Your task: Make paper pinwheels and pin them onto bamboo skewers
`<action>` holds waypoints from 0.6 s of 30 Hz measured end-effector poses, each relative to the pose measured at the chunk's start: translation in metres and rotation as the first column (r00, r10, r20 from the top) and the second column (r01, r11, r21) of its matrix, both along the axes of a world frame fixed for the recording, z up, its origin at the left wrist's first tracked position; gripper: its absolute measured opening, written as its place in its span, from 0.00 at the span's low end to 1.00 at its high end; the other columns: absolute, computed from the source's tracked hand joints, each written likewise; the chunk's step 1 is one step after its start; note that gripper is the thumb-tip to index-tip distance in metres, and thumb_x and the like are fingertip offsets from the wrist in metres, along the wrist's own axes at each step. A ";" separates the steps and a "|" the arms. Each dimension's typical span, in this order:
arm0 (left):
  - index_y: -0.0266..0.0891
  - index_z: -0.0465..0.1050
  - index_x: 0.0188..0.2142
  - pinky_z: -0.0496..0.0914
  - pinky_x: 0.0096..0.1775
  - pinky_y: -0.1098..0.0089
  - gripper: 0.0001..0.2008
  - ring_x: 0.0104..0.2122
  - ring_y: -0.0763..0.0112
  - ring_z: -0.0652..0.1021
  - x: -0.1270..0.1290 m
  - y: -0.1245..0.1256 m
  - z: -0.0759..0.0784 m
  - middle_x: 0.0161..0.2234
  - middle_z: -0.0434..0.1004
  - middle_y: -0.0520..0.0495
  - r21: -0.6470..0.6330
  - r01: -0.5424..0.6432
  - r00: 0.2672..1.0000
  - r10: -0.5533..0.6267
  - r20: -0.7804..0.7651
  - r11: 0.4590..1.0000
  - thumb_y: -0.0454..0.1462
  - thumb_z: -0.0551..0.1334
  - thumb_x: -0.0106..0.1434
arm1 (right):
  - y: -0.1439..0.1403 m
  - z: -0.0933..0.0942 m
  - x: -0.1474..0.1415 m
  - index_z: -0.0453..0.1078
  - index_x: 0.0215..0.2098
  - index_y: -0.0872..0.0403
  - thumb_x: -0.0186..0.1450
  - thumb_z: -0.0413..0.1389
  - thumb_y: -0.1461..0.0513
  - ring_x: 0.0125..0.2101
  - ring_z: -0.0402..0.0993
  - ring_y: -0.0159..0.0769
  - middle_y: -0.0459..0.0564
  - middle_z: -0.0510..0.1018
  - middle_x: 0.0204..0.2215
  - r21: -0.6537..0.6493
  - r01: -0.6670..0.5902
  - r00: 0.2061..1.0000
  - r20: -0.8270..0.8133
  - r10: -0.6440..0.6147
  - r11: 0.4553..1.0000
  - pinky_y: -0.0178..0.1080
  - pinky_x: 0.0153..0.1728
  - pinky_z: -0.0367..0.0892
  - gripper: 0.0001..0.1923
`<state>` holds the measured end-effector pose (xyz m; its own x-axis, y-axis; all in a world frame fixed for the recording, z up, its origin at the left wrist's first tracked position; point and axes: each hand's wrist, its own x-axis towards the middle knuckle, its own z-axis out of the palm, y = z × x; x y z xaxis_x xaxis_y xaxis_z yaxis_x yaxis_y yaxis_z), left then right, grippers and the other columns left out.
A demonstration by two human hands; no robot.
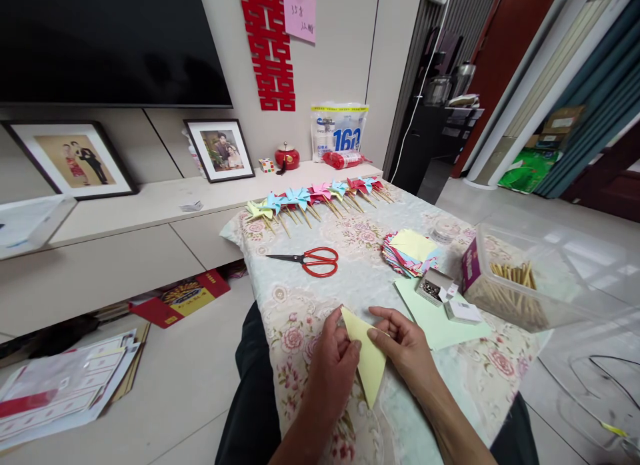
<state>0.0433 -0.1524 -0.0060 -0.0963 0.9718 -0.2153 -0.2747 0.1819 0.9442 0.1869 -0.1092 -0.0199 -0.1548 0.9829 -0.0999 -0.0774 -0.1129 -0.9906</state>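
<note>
A pale yellow sheet of paper, folded into a triangle, is held between my two hands above the flowered tablecloth. My left hand grips its left edge with the thumb in front. On the other side, my right hand pinches the paper's right edge between thumb and fingers. Beyond them lie red-handled scissors, blades pointing left. To the right is a stack of coloured paper squares. A green paper sheet carries an open small box of metal pins and a white box.
A row of paper pinwheels on sticks lies along the table's far edge. A clear plastic tub of wooden sticks stands at the right, near a roll of tape. Behind runs a white cabinet with framed photos.
</note>
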 end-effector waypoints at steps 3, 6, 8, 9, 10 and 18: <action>0.36 0.51 0.64 0.71 0.36 0.67 0.36 0.32 0.67 0.78 -0.001 0.000 0.000 0.40 0.81 0.42 0.021 0.006 1.000 -0.006 0.013 1.000 0.36 0.63 0.59 | 0.000 0.001 0.001 0.74 0.47 0.56 0.56 0.68 0.52 0.23 0.67 0.30 0.42 0.72 0.22 -0.008 -0.008 1.000 0.009 0.008 1.000 0.34 0.26 0.61 0.25; 0.37 0.51 0.65 0.70 0.36 0.68 0.37 0.30 0.69 0.77 -0.001 0.000 -0.001 0.39 0.80 0.44 0.038 0.002 1.000 -0.002 0.001 0.999 0.35 0.63 0.59 | 0.001 0.003 0.001 0.73 0.47 0.57 0.55 0.68 0.51 0.23 0.66 0.30 0.42 0.72 0.23 -0.017 -0.014 1.000 0.027 0.014 1.000 0.34 0.26 0.60 0.26; 0.38 0.49 0.67 0.70 0.35 0.69 0.39 0.29 0.70 0.77 0.000 -0.001 -0.001 0.39 0.80 0.45 0.055 0.005 1.000 -0.007 0.024 0.998 0.35 0.63 0.59 | 0.001 0.005 0.000 0.73 0.47 0.57 0.55 0.68 0.51 0.23 0.66 0.30 0.42 0.72 0.23 -0.019 -0.012 0.999 0.031 0.012 1.000 0.34 0.26 0.60 0.27; 0.39 0.47 0.68 0.70 0.35 0.69 0.40 0.29 0.70 0.77 0.000 -0.002 -0.001 0.39 0.80 0.45 0.064 -0.001 0.999 -0.001 0.046 0.998 0.35 0.63 0.59 | 0.001 0.006 0.000 0.73 0.46 0.57 0.55 0.68 0.50 0.23 0.66 0.30 0.42 0.72 0.23 -0.018 -0.010 0.999 0.031 0.010 1.000 0.34 0.26 0.60 0.27; 0.41 0.45 0.69 0.70 0.35 0.70 0.41 0.29 0.71 0.77 0.001 -0.002 0.000 0.39 0.79 0.46 0.073 -0.015 0.998 0.010 0.068 0.997 0.35 0.63 0.59 | 0.001 0.007 -0.001 0.73 0.46 0.58 0.55 0.68 0.50 0.23 0.66 0.30 0.42 0.71 0.22 -0.017 -0.009 0.999 0.033 0.009 1.000 0.34 0.26 0.60 0.27; 0.45 0.54 0.68 0.69 0.31 0.73 0.37 0.26 0.76 0.74 0.001 -0.007 -0.004 0.42 0.78 0.47 0.094 -0.057 0.996 0.050 0.072 0.994 0.39 0.64 0.61 | -0.001 0.009 -0.003 0.73 0.45 0.58 0.54 0.68 0.50 0.23 0.66 0.31 0.42 0.72 0.22 -0.014 0.017 0.999 0.036 -0.016 1.000 0.34 0.26 0.60 0.27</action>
